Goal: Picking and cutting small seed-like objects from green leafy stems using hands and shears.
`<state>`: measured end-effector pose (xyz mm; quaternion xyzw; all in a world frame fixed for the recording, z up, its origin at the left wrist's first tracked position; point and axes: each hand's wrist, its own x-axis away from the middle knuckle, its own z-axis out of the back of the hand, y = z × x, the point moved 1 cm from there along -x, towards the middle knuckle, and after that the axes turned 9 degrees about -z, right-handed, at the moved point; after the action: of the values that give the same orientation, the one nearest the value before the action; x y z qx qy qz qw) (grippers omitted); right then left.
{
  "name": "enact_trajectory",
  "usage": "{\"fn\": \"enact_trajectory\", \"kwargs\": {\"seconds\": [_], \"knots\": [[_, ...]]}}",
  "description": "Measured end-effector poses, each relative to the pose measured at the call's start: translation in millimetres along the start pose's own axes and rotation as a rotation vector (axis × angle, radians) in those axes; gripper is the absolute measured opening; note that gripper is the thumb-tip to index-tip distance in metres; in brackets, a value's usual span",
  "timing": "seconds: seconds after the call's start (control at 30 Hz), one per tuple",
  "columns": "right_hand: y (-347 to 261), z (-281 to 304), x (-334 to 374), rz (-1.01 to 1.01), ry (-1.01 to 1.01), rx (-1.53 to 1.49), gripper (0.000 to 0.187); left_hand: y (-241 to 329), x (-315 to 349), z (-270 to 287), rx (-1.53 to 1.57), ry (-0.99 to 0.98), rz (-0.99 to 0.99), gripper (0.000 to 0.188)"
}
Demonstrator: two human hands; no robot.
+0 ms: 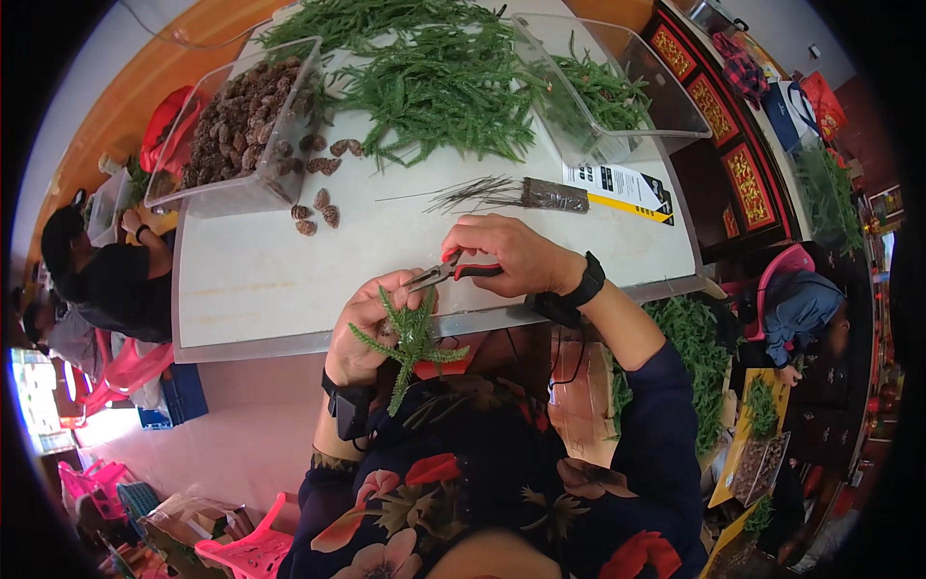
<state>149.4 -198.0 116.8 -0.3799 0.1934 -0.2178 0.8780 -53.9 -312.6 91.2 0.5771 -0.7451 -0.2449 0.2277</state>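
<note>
The left hand (365, 323) grips a green sprig (413, 343) at the table (251, 280) edge. The right hand (516, 256) is clenched round red-handled pliers (451, 272) touching the sprig's top.

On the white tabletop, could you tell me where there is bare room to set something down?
The white tabletop is bare along its near left, below the loose brown cones, and right of the right hand. The far half is crowded with green sprigs and clear plastic bins.

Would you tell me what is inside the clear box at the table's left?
The clear box holds a heap of brown pine cones; whatever lies beneath the top layer is covered.
</note>
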Motion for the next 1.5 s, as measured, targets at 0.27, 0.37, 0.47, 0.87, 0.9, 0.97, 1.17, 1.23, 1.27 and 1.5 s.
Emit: {"fn": "enact_trajectory", "kwargs": {"seconds": [0.27, 0.37, 0.47, 0.87, 0.9, 0.97, 1.17, 1.23, 1.27, 1.5], "knots": [[1, 3, 14, -0.183, 0.063, 0.146, 0.024, 5, -10, -7, -0.416, 0.158, -0.279, 0.011], [-4, -2, 19, -0.255, 0.109, 0.155, 0.023, 1, -13, -6, -0.699, 0.239, -0.401, 0.011], [-8, -2, 23, -0.297, 0.127, 0.169, 0.025, -3, -15, -13, -0.871, 0.309, -0.482, 0.010], [8, 14, 21, -0.004, 0.106, 0.183, 0.037, -6, -7, -13, -0.301, 0.099, -0.274, 0.011], [8, 14, 19, 0.028, 0.106, 0.181, 0.037, -9, -7, -11, -0.199, 0.078, -0.223, 0.010], [10, 13, 16, 0.058, 0.106, 0.179, 0.037, -14, -6, -8, -0.097, 0.057, -0.172, 0.009], [6, 10, 9, 0.182, 0.122, 0.168, 0.036, -14, 3, -46, -0.161, 0.180, -0.109, 0.016], [6, 10, 8, 0.187, 0.118, 0.176, 0.035, -16, 4, -45, -0.184, 0.247, -0.103, 0.019], [4, 10, 6, 0.198, 0.117, 0.183, 0.034, -19, 6, -35, -0.110, 0.195, -0.119, 0.020], [2, 6, 1, 0.217, 0.103, 0.204, 0.030, -22, 2, -12, 0.005, -0.116, -0.194, 0.026]]}}
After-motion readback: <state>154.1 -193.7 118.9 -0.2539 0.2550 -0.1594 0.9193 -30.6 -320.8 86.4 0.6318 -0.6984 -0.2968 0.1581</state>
